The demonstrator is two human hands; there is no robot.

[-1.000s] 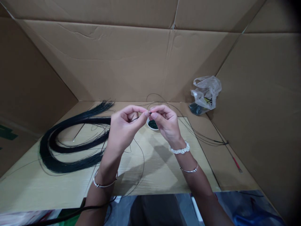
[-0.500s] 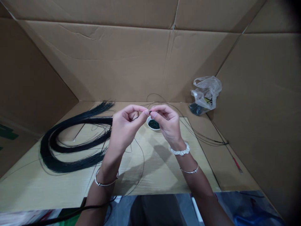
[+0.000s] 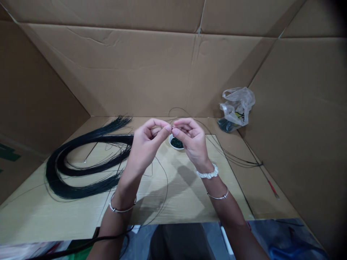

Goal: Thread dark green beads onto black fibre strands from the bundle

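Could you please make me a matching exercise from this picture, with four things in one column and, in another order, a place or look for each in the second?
1. bundle of strands
2. plastic bag
3. bowl
4. scrunchie

A. white, with small dark pieces inside
B. ruffled, worn at the wrist of the right hand
C. dark, lying in a curve at the left of the picture
D. see-through and crumpled, at the back on the right

Pairs: 1-C, 2-D, 3-A, 4-B
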